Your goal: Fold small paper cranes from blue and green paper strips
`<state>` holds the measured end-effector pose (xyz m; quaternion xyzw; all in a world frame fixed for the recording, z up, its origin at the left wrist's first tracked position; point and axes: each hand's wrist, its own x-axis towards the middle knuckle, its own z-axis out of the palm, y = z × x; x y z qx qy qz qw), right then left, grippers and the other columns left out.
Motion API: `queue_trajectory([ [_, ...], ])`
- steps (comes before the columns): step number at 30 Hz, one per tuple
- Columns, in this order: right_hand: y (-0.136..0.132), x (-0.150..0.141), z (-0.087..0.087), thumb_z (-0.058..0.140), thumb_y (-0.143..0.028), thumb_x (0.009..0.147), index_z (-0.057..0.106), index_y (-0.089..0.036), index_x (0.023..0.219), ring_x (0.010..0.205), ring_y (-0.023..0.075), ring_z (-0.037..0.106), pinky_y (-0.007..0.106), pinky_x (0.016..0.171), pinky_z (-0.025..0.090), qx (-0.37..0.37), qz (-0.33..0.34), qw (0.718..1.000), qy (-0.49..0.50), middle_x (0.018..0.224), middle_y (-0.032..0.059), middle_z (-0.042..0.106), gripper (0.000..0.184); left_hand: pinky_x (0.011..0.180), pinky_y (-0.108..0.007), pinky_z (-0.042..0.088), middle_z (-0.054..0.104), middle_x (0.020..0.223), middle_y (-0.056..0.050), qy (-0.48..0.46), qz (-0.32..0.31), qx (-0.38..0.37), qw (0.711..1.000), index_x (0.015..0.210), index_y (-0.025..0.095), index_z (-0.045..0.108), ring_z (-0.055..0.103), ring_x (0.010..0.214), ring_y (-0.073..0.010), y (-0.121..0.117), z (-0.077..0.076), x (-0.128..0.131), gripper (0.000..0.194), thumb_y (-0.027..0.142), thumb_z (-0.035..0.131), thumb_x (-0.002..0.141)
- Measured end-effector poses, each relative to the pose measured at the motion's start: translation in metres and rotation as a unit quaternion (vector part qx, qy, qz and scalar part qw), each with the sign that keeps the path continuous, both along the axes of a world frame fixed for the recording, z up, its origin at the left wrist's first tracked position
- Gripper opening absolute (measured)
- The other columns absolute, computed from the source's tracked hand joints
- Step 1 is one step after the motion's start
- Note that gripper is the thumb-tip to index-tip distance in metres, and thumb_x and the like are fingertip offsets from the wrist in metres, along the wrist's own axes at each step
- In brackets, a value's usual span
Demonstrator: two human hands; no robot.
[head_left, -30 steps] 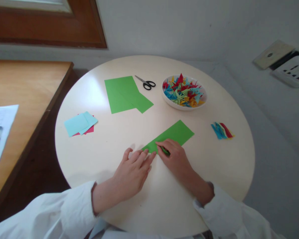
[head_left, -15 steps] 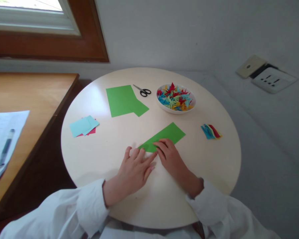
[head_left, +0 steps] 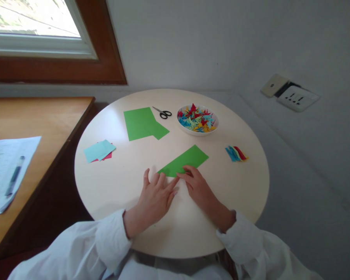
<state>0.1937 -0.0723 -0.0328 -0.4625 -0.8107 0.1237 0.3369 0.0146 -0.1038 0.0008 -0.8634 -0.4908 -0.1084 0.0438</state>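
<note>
A strip of green paper [head_left: 189, 157] lies slantwise on the round white table, its near end under my fingers. My left hand [head_left: 156, 196] rests flat at the strip's near edge with fingers spread, little finger raised and index finger reaching toward the right hand. My right hand [head_left: 196, 186] has its fingers bent and drawn together on the strip's lower edge, right beside the left index fingertip. The thumb of that hand is mostly hidden. Whether the near edge is folded, I cannot tell.
Farther back lie green sheets [head_left: 141, 123], black-handled scissors [head_left: 164, 114] and a white bowl [head_left: 196, 133] of small folded paper pieces. Coloured paper squares [head_left: 99, 151] are at left, folded strips [head_left: 235, 153] at right. A wooden desk [head_left: 61, 120] holds papers and a pen [head_left: 15, 175].
The camera view has tilted slightly, so the table's things appear shifted. Both hands stay at the strip's near edge, and the left little finger looks more upright.
</note>
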Motion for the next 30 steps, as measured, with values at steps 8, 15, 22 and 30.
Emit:
queue_trajectory([
  [8, 0.001, -0.001, -0.001, 0.041, -0.003, 0.084, 0.07, -0.015, 0.097, 0.097, 0.0215, 0.059, 0.039, 0.085, 0.053, 0.009, 0.004, 1.0, -0.021, 0.104, 0.0155, 0.058, 0.033, 0.099, -0.058, 0.021, 0.061, 0.106, -0.01, -0.009, 0.018, 0.0, 1.0, 0.118, 0.021, 0.056, 0.05, 0.105, -0.0292, -0.002, 0.005, -0.011, 0.033, 0.027, 0.037, 0.092],
  [15, 0.001, -0.001, 0.0, 0.043, -0.003, 0.083, 0.07, -0.02, 0.098, 0.096, 0.021, 0.06, 0.041, 0.084, 0.053, 0.004, 0.006, 1.0, -0.006, 0.104, 0.0126, 0.059, 0.035, 0.097, -0.058, 0.024, 0.061, 0.104, -0.013, -0.008, 0.04, 0.026, 0.999, 0.114, 0.019, 0.058, 0.05, 0.106, -0.0299, -0.004, 0.008, -0.023, 0.031, 0.024, 0.039, 0.09],
  [22, 0.001, 0.001, -0.003, 0.043, -0.004, 0.083, 0.069, -0.023, 0.097, 0.097, 0.0196, 0.06, 0.038, 0.085, 0.053, 0.014, 0.0, 1.0, -0.012, 0.105, 0.0104, 0.058, 0.035, 0.095, -0.058, 0.026, 0.061, 0.103, -0.015, 0.009, 0.071, 0.03, 0.997, 0.114, 0.018, 0.059, 0.051, 0.104, -0.0311, -0.007, 0.013, -0.035, 0.033, 0.023, 0.037, 0.09],
  [30, 0.001, -0.001, -0.003, 0.044, -0.005, 0.083, 0.07, -0.02, 0.097, 0.097, 0.0214, 0.06, 0.039, 0.085, 0.053, 0.012, 0.0, 1.0, -0.011, 0.105, 0.0125, 0.059, 0.034, 0.102, -0.053, 0.026, 0.059, 0.118, -0.017, -0.012, 0.032, 0.024, 0.999, 0.116, 0.01, 0.056, 0.048, 0.116, -0.0292, 0.0, 0.013, -0.036, 0.036, 0.021, 0.034, 0.091],
])
